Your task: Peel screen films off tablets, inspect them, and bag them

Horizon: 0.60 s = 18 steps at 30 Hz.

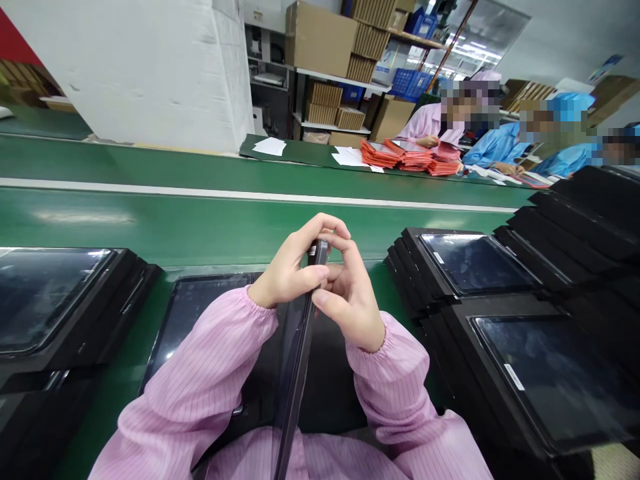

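Fingers of the left hand (pixel 293 270) and right hand (pixel 347 297) curl round the far end of a slim, black, glossy-faced panel (pixel 299 353), pinching it on edge, 12 o'clock. Likely light, stiff, slippery, crackable; best held by its rims. Matte black stacked trays (pixel 515 306), 3 o'clock, carry dark glassy screens (pixel 560 367). Blue plastic crates (pixel 407 83), 1 o'clock: contents unclear.

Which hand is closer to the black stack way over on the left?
Left. The left hand is right of the black stack, not touching it; the right hand is farther right. Both are on the thin panel.
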Tool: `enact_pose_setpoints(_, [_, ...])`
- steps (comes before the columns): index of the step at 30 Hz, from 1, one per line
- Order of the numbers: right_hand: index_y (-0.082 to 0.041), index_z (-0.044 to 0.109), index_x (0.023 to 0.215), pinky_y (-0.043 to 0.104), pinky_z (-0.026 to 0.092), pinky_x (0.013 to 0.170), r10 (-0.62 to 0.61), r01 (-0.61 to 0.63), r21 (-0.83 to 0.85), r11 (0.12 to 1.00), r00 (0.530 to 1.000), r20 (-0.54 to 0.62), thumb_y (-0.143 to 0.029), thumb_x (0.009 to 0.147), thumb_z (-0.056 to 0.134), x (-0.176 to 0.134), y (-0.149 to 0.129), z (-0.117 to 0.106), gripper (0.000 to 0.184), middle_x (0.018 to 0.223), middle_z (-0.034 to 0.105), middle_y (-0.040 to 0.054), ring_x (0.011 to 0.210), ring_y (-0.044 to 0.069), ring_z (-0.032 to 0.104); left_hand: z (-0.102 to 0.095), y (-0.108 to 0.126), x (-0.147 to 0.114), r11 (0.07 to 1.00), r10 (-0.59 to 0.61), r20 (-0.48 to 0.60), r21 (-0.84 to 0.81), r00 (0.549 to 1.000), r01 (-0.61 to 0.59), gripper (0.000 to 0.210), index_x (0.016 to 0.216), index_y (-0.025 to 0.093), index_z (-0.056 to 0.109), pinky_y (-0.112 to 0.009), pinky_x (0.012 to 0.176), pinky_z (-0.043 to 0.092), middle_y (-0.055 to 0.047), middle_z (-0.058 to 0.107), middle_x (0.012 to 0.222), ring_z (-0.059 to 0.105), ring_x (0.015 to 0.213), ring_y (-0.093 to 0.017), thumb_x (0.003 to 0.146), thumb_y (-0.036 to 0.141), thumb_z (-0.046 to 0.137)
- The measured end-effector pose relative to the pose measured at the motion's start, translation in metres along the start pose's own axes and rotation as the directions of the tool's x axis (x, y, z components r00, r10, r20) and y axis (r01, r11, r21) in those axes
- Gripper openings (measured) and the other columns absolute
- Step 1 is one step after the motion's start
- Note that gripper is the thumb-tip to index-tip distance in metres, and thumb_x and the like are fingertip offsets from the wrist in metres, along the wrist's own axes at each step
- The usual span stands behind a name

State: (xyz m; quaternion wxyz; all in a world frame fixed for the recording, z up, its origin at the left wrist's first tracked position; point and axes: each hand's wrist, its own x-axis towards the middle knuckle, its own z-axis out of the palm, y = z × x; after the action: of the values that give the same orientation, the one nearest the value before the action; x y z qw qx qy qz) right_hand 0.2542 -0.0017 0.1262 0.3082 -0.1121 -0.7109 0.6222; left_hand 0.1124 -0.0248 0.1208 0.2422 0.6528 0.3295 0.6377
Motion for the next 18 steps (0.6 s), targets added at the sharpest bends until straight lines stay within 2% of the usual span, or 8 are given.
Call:
enact_pose_setpoints(5, [-0.026,0.036,0.132,0.026,0.040,0.048,-0.002,0.002,-0.033,0.999,1.000,-0.015,-0.038,0.079,0.066,-0.002,-0.005,0.001,0.062,0.059,0.046,-0.0113,0.047,0.011,0.048,0.002,0.002,-0.001,0.999,0.009,0.006,-0.044,1.000,-0.009,0.041,0.107,0.023,0.057,-0.032,0.070,0.043,-0.005,0.060,0.102,0.053,0.078,-0.020,0.080,0.053,0.060])
enact_pose_setpoints(8, [-0.026,0.036,0.132,0.025,0.038,0.048,-0.013,0.012,-0.038,0.999,1.000,-0.008,-0.033,0.078,0.066,-0.004,-0.005,-0.002,0.062,0.058,0.044,-0.0118,0.048,0.010,0.046,0.000,0.005,-0.002,0.998,0.000,0.068,-0.069,0.998,0.005,0.043,0.112,0.024,0.057,-0.031,0.069,0.042,-0.006,0.059,0.107,0.053,0.080,-0.020,0.082,0.055,0.060])
enact_pose_setpoints(12, [-0.025,0.035,0.135,0.025,0.043,0.051,-0.017,0.017,-0.046,0.999,1.000,0.012,-0.030,0.081,0.066,-0.006,-0.005,-0.003,0.063,0.061,0.047,-0.0112,0.050,0.010,0.048,-0.003,0.005,-0.002,0.997,-0.006,0.140,-0.071,0.990,0.016,0.051,0.116,0.025,0.055,-0.030,0.061,0.039,-0.007,0.056,0.108,0.049,0.075,-0.018,0.080,0.059,0.064])
enact_pose_setpoints(15, [-0.025,0.033,0.137,0.028,0.048,0.054,-0.023,0.013,-0.207,0.978,0.999,-0.043,-0.030,0.078,0.072,-0.011,-0.010,0.003,0.072,0.067,0.052,-0.0087,0.055,0.012,0.053,-0.003,0.004,-0.002,0.997,-0.011,0.125,-0.072,0.992,0.020,0.049,0.114,0.025,0.051,-0.029,0.057,0.037,-0.003,0.053,0.095,0.044,0.066,-0.016,0.082,0.060,0.063])
enact_pose_setpoints(18, [-0.024,0.031,0.141,0.031,0.051,0.054,-0.036,-0.016,-0.392,0.920,0.992,-0.125,-0.029,0.075,0.075,-0.023,-0.021,0.015,0.080,0.069,0.056,-0.0055,0.055,0.015,0.057,0.001,0.011,-0.006,1.000,-0.004,0.102,-0.010,0.995,0.005,0.050,0.118,0.025,0.048,-0.031,0.058,0.039,0.000,0.048,0.082,0.043,0.062,-0.016,0.084,0.061,0.060])
